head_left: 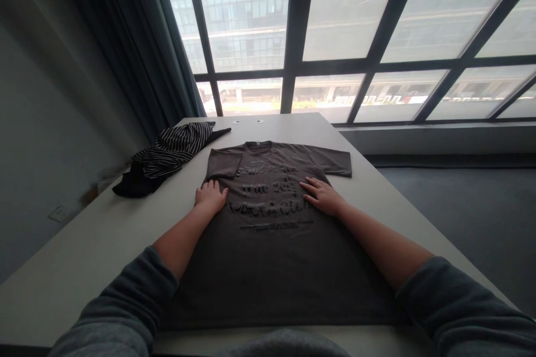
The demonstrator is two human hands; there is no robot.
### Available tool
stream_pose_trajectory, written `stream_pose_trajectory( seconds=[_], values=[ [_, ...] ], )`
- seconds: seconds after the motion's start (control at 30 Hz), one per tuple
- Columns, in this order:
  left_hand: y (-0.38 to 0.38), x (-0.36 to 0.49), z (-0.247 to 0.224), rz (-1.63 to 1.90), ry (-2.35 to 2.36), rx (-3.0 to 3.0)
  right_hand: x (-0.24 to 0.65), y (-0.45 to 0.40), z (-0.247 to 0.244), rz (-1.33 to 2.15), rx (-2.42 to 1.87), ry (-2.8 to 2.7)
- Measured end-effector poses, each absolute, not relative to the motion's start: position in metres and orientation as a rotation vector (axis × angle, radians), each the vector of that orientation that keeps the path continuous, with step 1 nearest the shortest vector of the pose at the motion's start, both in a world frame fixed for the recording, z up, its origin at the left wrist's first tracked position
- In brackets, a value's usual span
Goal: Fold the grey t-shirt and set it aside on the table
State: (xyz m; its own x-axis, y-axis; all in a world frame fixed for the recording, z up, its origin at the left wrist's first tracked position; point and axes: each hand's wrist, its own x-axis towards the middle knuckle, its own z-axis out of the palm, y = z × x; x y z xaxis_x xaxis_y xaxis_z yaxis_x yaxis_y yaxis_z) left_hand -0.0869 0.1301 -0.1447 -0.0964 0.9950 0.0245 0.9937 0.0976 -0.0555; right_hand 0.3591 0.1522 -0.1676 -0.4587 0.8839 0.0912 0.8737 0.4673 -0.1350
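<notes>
Pushed-up grey fabric sleeves (125,295) come nearest. Leftmost on the smooth white table (125,234) lies a crumpled bundle of black-and-white striped cloth (176,148), then the left hand (210,197), fingers spread and gripping nothing, on the charcoal, black-lettered, short-sleeved fabric T-shirt (276,273) laid flat mid-table; the right hand (323,198) rests likewise, fingers extended, on its right side.
</notes>
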Motion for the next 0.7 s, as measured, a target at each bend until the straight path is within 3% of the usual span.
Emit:
stream_pose_trajectory(
  seconds=[0.23,0.7],
  values=[
    [0.144,-0.06,-0.156,0.025,-2.069,-2.432,0.358,0.15,-0.165,0.116,-1.576,-2.555],
    [0.149,-0.124,-0.177,-0.053,-2.184,-2.279,0.357,0.149,-0.167,0.167,-1.644,-2.563]
  ],
)
